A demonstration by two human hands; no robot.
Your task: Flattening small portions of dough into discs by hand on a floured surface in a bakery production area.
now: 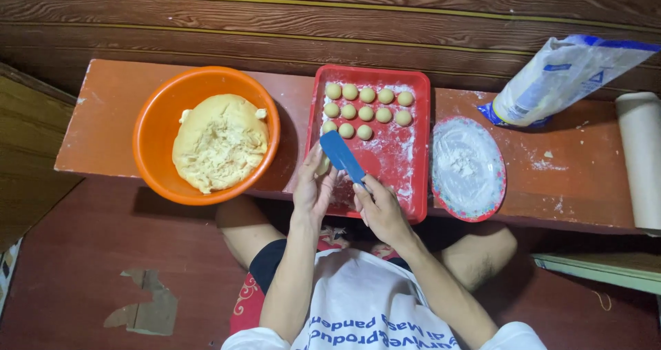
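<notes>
My left hand (313, 188) cups a dough piece (323, 165); my right hand (380, 209) pinches the blue scraper (342, 156), angled toward ten o'clock. I'd cut cleanly, matching the dough balls (366, 104).

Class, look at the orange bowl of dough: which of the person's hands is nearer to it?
Left. The left hand is just right of the orange bowl, over the red tray's near-left corner; the right hand lies farther right, holding the blue scraper.
</notes>
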